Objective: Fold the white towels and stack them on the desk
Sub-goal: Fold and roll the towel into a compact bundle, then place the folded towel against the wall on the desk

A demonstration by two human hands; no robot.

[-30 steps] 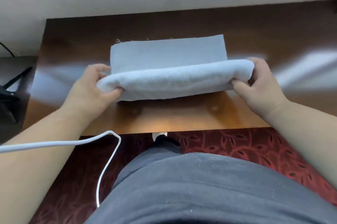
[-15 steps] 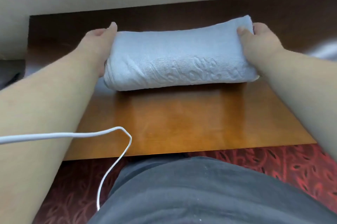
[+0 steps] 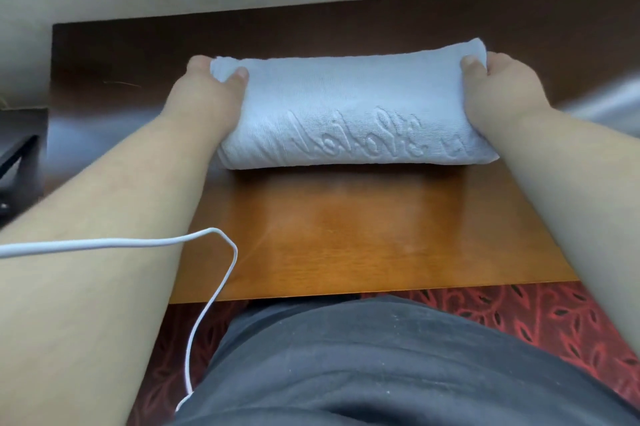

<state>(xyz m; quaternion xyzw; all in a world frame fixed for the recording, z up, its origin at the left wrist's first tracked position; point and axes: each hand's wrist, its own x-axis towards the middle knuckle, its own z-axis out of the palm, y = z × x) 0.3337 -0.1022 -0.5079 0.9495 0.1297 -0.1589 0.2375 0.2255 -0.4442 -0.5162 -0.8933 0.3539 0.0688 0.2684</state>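
A glossy brown wooden desk (image 3: 363, 238) stands against a pale wall, and on its far half lies the task's thing, a thick white terry towel (image 3: 349, 113) folded into a long soft bundle with raised lettering on top. I judge the loose upper layer could spring open or slide askew on the slick wood if either end is let go unevenly. Both arms reach forward, the left hand (image 3: 204, 96) pinching the towel's far left corner between thumb and curled fingers, the right hand (image 3: 498, 93) gripping the right end likewise.
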